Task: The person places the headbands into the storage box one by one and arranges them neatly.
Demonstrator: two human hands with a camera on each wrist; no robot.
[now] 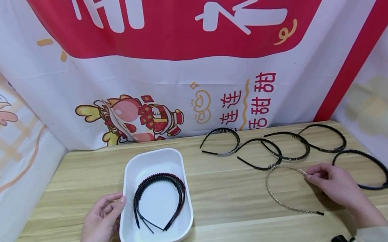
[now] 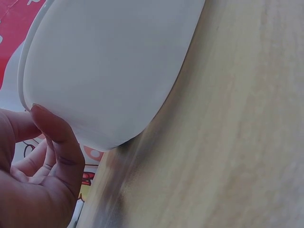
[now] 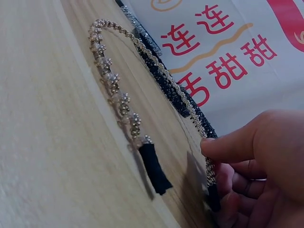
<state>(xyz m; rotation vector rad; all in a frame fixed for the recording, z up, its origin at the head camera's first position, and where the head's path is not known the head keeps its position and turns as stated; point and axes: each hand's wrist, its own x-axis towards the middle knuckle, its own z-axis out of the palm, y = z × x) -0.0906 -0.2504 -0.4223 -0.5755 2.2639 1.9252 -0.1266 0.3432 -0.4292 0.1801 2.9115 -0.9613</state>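
Headband (image 3: 113, 83), gold, sits toward R edge of table (image 1: 229, 222), pinched in our R hand (image 1: 336, 186); our L hand's (image 1: 98, 223) fingers clamp L rim of tray (image 1: 153, 163). Pick-up step, we'd guess; next prob. needs gentle lift tray-ward.

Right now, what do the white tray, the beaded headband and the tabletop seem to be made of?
White tray: probably satin plastic, judging by its seamless rounded wall.
Beaded headband: likely glossy metallic or glass beads, glinting in small clusters; matte black tip, perhaps fabric or rubber.
Tabletop: wood or wood-look laminate, satin; pale streaked grain.
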